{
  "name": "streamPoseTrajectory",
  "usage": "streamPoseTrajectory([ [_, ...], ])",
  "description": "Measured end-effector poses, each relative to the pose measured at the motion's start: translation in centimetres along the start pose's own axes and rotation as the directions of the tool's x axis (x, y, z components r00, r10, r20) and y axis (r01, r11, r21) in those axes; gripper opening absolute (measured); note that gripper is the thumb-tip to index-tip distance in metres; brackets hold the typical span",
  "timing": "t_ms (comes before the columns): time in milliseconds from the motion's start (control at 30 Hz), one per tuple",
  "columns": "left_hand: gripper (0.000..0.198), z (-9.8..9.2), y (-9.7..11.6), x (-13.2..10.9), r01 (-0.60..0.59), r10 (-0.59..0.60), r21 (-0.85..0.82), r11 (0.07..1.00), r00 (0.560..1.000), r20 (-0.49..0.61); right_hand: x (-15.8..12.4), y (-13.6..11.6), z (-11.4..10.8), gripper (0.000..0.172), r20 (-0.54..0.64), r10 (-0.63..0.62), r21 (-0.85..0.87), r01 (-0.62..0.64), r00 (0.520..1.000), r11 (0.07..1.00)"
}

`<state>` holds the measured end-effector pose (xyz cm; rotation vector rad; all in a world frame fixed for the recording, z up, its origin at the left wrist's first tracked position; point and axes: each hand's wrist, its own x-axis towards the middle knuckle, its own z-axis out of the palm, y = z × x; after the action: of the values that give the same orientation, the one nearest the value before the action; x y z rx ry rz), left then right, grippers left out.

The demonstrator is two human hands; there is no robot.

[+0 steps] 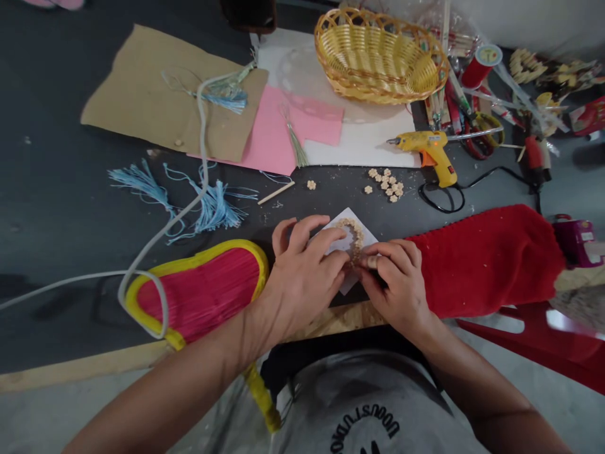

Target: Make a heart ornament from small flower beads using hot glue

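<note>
My left hand (302, 268) lies over a small white card (355, 234) near the table's front edge, fingers curled and pressing down on it. On the card sits a curved ring of tiny beige flower beads (353, 236). My right hand (394, 277) meets the left at the ring's lower end, its fingertips pinched together on the beads. A loose heap of the same flower beads (387, 183) lies just beyond the card, with one stray bead (311, 185) to its left.
A yellow glue gun (428, 151) with black cord lies behind the beads. A woven yellow basket (378, 53), pink paper (274, 129), brown board (155, 94), blue tassels (208, 211), a red-and-yellow fan shape (198, 293), red cloth (486, 258) and craft clutter surround my hands.
</note>
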<state>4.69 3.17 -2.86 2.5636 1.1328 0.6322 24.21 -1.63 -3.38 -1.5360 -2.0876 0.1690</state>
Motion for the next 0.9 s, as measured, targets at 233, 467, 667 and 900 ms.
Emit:
streamPoseTrajectory([
  [233,0.01,0.05,-0.12,-0.07,0.002,-0.002,-0.006,1.0,1.0,0.008,-0.26,0.26,-0.61,0.009,-0.023,-0.041,-0.022,0.041,0.999,0.999],
  [467,0.01,0.16,-0.17,-0.1,-0.002,0.002,-0.018,1.0,1.0,0.017,-0.11,0.13,0.06,0.005,-0.011,-0.084,-0.111,0.082,0.996,0.99],
  [667,0.012,0.12,-0.13,-0.03,-0.004,0.004,-0.008,1.0,1.0,0.013,-0.07,0.31,0.21,0.004,-0.019,-0.067,-0.099,0.065,0.998,0.993],
  [900,0.011,0.09,0.0,0.03,0.01,-0.01,0.012,1.0,1.0,0.012,-0.06,0.45,0.29,0.004,-0.008,-0.044,-0.054,0.043,0.999,0.998],
])
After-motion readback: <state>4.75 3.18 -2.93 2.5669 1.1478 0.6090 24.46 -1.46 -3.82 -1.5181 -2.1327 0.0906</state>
